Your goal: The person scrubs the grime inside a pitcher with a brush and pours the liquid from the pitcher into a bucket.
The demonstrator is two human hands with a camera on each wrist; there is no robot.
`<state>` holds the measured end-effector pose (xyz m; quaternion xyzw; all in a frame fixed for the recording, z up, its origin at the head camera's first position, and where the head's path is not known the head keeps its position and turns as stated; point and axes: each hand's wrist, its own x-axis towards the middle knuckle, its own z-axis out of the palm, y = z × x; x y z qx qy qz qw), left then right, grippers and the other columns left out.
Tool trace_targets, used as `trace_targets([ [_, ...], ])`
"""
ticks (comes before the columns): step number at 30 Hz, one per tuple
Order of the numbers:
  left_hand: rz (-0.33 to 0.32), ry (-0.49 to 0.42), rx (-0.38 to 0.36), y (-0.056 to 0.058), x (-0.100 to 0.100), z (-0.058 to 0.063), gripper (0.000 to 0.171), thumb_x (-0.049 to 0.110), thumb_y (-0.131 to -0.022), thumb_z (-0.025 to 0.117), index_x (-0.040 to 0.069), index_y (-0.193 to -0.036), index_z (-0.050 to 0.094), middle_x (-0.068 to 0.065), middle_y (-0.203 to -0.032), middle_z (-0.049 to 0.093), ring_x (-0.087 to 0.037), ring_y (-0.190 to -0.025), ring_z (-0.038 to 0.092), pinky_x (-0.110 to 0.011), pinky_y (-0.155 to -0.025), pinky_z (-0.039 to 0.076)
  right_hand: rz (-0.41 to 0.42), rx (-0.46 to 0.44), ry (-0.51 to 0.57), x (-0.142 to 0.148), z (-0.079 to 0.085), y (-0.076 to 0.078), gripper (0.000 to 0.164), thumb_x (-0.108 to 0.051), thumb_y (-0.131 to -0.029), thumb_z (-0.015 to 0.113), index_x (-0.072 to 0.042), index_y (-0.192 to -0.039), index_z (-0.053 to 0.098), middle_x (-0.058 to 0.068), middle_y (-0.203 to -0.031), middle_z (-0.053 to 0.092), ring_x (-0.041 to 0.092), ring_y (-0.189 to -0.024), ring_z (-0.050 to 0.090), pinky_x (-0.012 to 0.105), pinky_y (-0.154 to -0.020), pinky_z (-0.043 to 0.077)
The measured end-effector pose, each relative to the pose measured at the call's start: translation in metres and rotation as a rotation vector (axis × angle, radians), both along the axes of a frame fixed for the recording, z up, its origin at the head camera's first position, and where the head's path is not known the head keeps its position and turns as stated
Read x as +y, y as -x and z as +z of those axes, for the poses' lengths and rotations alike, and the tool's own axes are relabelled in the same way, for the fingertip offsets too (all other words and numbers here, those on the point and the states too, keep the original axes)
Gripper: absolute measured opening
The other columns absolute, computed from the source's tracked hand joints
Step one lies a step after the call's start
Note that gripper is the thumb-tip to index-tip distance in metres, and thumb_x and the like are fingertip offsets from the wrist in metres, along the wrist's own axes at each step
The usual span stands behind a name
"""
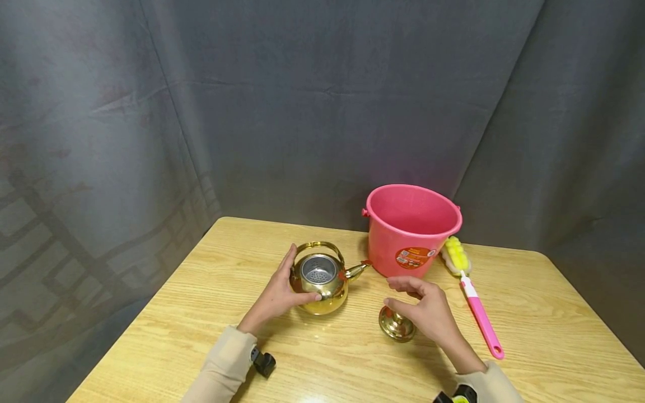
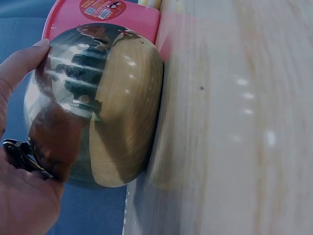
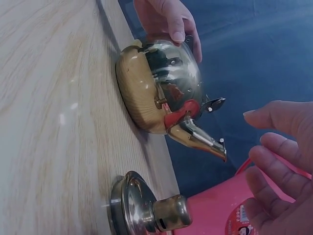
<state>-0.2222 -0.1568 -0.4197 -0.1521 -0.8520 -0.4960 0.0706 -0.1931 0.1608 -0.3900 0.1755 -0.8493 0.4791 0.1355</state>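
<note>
A shiny gold teapot [image 1: 327,302] stands on the table with its top uncovered, showing a perforated metal strainer [image 1: 318,270] inside. Its hoop handle rises at the back and its spout points right. My left hand [image 1: 282,288] grips the pot's left side, the thumb lying across the front; the left wrist view shows the thumb and palm against the shiny body [image 2: 122,107]. To the right, the gold lid [image 1: 397,326] lies knob up on the wood. My right hand [image 1: 425,308] hovers just above it, fingers loosely bent and apart from the knob [image 3: 172,212].
A pink bucket [image 1: 388,249] with a red label stands behind the lid, close to the spout tip. Right of it lies a brush with a yellow sponge head [image 1: 456,254] and a pink handle [image 1: 485,326]. Grey cloth [image 1: 322,112] hangs behind the wooden table [image 1: 242,257].
</note>
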Motion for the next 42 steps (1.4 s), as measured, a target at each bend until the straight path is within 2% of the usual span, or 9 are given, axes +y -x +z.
trace_targets([
  [11, -0.001, -0.002, 0.006, 0.001, 0.000, 0.000, 0.125, 0.038, -0.067, 0.089, 0.012, -0.157, 0.006, -0.007, -0.161, 0.005, -0.026, -0.144, 0.010, -0.049, -0.114, 0.013, -0.002, 0.005, -0.010, -0.004, 0.008, 0.000, 0.034, -0.014, -0.076, 0.084, -0.011, -0.108, 0.073, -0.003, -0.098, 0.071, 0.014, -0.092, 0.064, 0.039, -0.083, 0.053],
  [16, -0.003, -0.005, 0.004, 0.001, 0.000, 0.000, 0.125, 0.038, -0.067, 0.089, 0.012, -0.157, 0.006, -0.005, -0.160, 0.004, -0.026, -0.144, 0.010, -0.049, -0.114, 0.012, 0.003, -0.001, -0.006, -0.005, 0.009, 0.000, 0.034, -0.014, -0.076, 0.084, -0.012, -0.108, 0.073, -0.003, -0.097, 0.071, 0.013, -0.092, 0.064, 0.035, -0.083, 0.053],
  [27, -0.003, -0.009, 0.012, 0.001, 0.001, 0.000, 0.126, 0.038, -0.066, 0.090, 0.012, -0.157, 0.006, -0.004, -0.160, 0.004, -0.026, -0.144, 0.010, -0.049, -0.114, 0.012, 0.017, 0.022, 0.004, -0.006, 0.012, 0.001, 0.036, -0.011, -0.075, 0.084, -0.008, -0.109, 0.072, -0.003, -0.097, 0.071, 0.013, -0.091, 0.065, 0.040, -0.084, 0.054],
  [37, -0.001, -0.008, 0.005, 0.000, 0.001, -0.001, 0.125, 0.037, -0.067, 0.090, 0.008, -0.156, 0.007, -0.004, -0.160, 0.004, -0.026, -0.144, 0.010, -0.048, -0.114, 0.012, 0.042, 0.025, 0.023, -0.009, 0.016, 0.002, 0.038, -0.011, -0.075, 0.084, -0.008, -0.111, 0.072, -0.003, -0.098, 0.071, 0.013, -0.092, 0.064, 0.031, -0.083, 0.053],
  [42, -0.002, -0.007, 0.007, 0.000, 0.001, -0.001, 0.125, 0.037, -0.067, 0.089, 0.010, -0.156, 0.007, -0.004, -0.160, 0.004, -0.025, -0.144, 0.009, -0.048, -0.114, 0.012, 0.039, 0.045, 0.019, -0.011, 0.018, 0.002, 0.038, -0.009, -0.075, 0.084, -0.007, -0.111, 0.071, -0.004, -0.098, 0.071, 0.012, -0.091, 0.064, 0.036, -0.083, 0.054],
])
